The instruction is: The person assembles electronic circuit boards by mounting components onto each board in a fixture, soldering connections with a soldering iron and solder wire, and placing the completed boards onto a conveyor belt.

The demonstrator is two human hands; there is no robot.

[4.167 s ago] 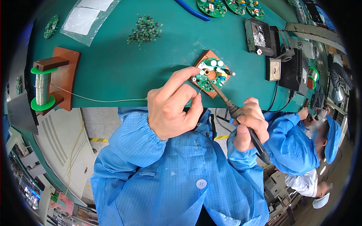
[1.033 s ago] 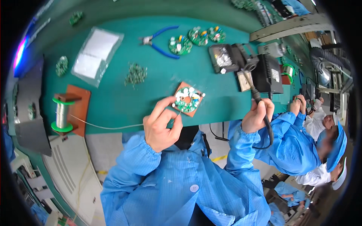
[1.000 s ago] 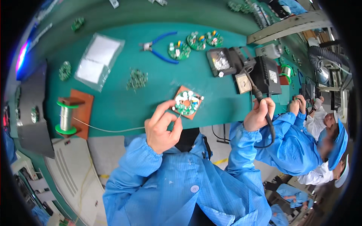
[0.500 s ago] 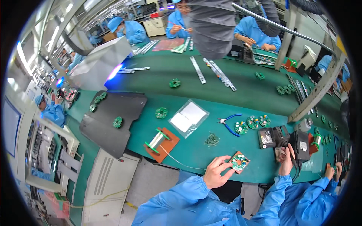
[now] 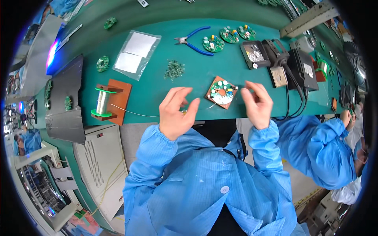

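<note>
A round green circuit board point(image 5: 221, 93) with white, blue and yellow parts rests on a square brown block point(image 5: 210, 91) near the table's front edge. To its left, my left hand point(image 5: 176, 112) is raised with thumb and fingers apart. Thin solder wire point(image 5: 136, 115) runs from a spool point(image 5: 103, 103) to this hand, passing behind it, and its end reaches the board. Something small and greenish shows between thumb and fingers, too hidden to name. At the board's right, my right hand point(image 5: 258, 104) has its fingers curved and parted, with nothing visible in them.
Blue-handled cutters point(image 5: 197, 41), several round boards point(image 5: 213, 43) and a pile of small dark parts point(image 5: 174, 69) lie beyond. A soldering stand point(image 5: 275, 53) and a black box point(image 5: 302, 70) with cords stand at right, near a co-worker's sleeve point(image 5: 330, 137). A clear bag point(image 5: 137, 54) lies at left.
The view has tilted downward. My right hand has left the soldering stand and come beside the board. My left hand has come off the board and moved left.
</note>
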